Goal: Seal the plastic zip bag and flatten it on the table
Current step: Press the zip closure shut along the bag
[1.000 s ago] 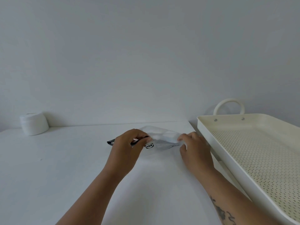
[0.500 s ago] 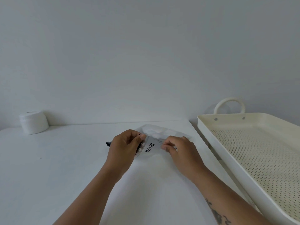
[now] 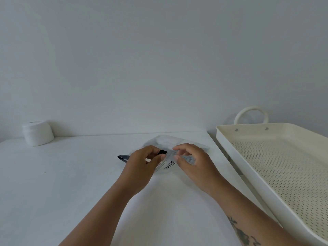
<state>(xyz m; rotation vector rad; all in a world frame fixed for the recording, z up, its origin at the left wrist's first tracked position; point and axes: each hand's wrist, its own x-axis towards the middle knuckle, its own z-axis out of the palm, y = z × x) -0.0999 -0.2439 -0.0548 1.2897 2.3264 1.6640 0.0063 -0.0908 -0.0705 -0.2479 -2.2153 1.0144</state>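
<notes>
A clear plastic zip bag [image 3: 165, 142] with a black logo and a dark zip strip lies puffed up on the white table [image 3: 71, 174], near its far right part. My left hand [image 3: 142, 164] pinches the zip edge at the bag's left side between thumb and fingers. My right hand [image 3: 193, 162] pinches the same edge just to the right, its fingertips almost meeting those of the left hand. The strip's dark left end sticks out past my left hand.
A cream perforated tray [image 3: 276, 167] with a loop handle stands to the right of the table, slightly higher. A white round jar [image 3: 37, 133] sits at the far left against the wall.
My right hand has slid left along the bag's zip edge, from the right corner to close beside my left hand. The left hand kept its grip.
</notes>
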